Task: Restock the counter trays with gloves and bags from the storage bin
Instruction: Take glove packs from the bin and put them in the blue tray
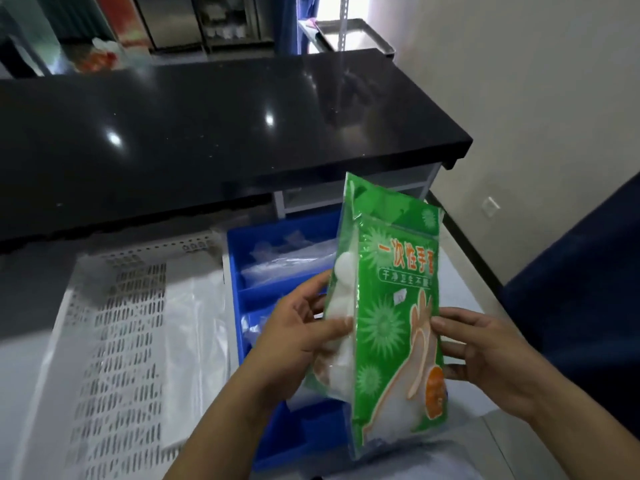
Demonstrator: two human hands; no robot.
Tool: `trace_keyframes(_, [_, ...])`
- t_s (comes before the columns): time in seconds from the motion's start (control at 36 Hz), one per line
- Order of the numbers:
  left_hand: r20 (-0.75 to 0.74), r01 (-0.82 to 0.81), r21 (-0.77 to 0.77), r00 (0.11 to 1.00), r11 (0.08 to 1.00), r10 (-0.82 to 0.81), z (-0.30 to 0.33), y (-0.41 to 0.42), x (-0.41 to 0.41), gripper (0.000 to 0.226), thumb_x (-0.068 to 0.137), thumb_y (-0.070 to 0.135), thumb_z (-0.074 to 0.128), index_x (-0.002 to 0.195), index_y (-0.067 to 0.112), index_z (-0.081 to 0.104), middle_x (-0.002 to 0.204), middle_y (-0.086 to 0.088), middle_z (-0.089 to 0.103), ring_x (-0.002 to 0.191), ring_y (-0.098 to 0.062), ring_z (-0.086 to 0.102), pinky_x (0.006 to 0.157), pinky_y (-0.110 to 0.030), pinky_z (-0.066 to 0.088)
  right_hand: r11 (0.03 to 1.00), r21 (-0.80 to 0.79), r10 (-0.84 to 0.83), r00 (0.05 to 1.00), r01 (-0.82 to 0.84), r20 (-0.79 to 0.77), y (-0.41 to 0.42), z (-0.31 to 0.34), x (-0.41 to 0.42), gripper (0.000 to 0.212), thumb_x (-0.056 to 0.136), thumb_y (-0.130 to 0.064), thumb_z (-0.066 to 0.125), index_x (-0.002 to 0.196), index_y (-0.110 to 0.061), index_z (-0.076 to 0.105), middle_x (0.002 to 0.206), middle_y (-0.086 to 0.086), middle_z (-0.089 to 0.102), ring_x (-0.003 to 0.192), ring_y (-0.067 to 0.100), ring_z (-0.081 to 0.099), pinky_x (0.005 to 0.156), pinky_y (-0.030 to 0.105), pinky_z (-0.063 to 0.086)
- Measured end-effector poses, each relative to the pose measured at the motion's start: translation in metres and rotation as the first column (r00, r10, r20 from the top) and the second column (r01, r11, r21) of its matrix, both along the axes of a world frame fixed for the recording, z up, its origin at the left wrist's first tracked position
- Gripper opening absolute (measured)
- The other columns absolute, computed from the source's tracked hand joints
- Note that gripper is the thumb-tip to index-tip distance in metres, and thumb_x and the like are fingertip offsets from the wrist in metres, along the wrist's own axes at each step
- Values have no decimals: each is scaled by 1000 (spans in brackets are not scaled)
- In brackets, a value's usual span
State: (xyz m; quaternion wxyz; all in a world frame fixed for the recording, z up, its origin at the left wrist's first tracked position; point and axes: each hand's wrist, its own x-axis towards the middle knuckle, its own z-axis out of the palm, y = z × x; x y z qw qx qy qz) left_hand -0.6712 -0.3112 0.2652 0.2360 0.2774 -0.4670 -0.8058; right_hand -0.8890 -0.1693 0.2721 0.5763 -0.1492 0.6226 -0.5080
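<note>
I hold a green printed pack of disposable gloves [391,306] upright in front of me with both hands. My left hand [298,337] grips its left edge, thumb on the clear side panel. My right hand [485,351] pinches its right edge. Below and behind the pack lies a blue divided tray [242,258] on the lower counter; its far compartment holds clear plastic bags [284,268]. A white perforated tray [114,341] lies to the left, with a clear plastic sheet [197,341] over its right part.
A glossy black raised counter top [207,133] runs across behind the trays. A metal shelf with a steel pan [349,36] stands at the back. A dark blue surface [581,289] is at the right, next to a cream wall.
</note>
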Motion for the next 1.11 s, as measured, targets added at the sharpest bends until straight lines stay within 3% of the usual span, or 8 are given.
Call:
trace_keyframes(0.14, [24, -153, -10, 988, 988, 153, 6, 3, 4, 61, 74, -3, 70, 124, 31, 65, 117, -10, 72, 101, -32, 72, 80, -43, 61, 988, 14, 154, 986, -155, 68, -7, -1, -9, 39, 66, -17, 78, 105, -11, 74, 103, 17, 74, 80, 26, 72, 57, 34, 57])
trace_keyframes(0.25, [19, -259, 38, 966, 965, 258, 13, 3, 7, 65, 70, -9, 72, 126, 24, 65, 113, -14, 73, 82, -23, 75, 58, -29, 58, 959, 13, 282, 956, -284, 76, -8, 2, -31, 37, 70, -10, 75, 106, -9, 75, 110, 21, 72, 88, 32, 71, 68, 39, 60])
trace_keyframes(0.47, [196, -382, -164, 891, 909, 410, 30, 10, -7, 60, 83, -10, 66, 121, 37, 67, 116, 0, 73, 102, -25, 72, 72, -40, 61, 997, -54, 48, 998, -47, 31, 5, -1, -116, 40, 71, -9, 70, 111, -8, 72, 97, 18, 75, 81, 32, 74, 73, 44, 62])
trace_keyframes(0.56, [336, -248, -478, 834, 842, 437, 37, 18, -32, 63, 78, 6, 62, 117, 56, 64, 111, 20, 72, 100, -5, 68, 77, -31, 59, 999, -53, -12, 1000, 13, 17, 13, -6, -140, 39, 71, -13, 71, 110, -12, 74, 113, 20, 72, 95, 37, 71, 83, 52, 56])
trace_keyframes(0.64, [529, 47, -683, 720, 729, 449, 35, 31, -67, 58, 84, 17, 57, 129, 53, 55, 115, 31, 65, 100, 9, 60, 74, -12, 47, 995, -57, -79, 995, 83, 63, 17, -13, -153, 37, 74, -10, 69, 111, -10, 73, 117, 21, 70, 99, 39, 70, 78, 50, 60])
trace_keyframes(0.83, [810, 505, -469, 573, 725, 125, 13, 59, -138, 53, 86, 45, 62, 138, 38, 52, 138, 8, 58, 120, -14, 57, 94, -25, 44, 985, -95, -128, 978, 145, 167, 33, -23, -170, 36, 79, -10, 65, 115, -10, 70, 121, 23, 67, 106, 42, 67, 81, 55, 58])
trace_keyframes(0.92, [820, 473, -454, 553, 755, 147, 6, 52, -137, 50, 88, 54, 58, 135, 40, 53, 134, 12, 61, 115, -12, 60, 94, -29, 47, 980, -109, -144, 973, 165, 183, 41, -26, -178, 37, 80, -8, 63, 116, -10, 70, 124, 24, 66, 107, 43, 66, 87, 59, 53])
trace_keyframes(1.11, [786, 299, -525, 530, 797, 318, -12, 15, -105, 48, 87, 29, 67, 133, 38, 55, 139, 9, 54, 126, -14, 52, 100, -32, 44, 974, -159, -90, 923, 160, 374, 45, -19, -180, 42, 84, -9, 55, 126, -9, 64, 129, 25, 62, 111, 43, 64, 82, 58, 55])
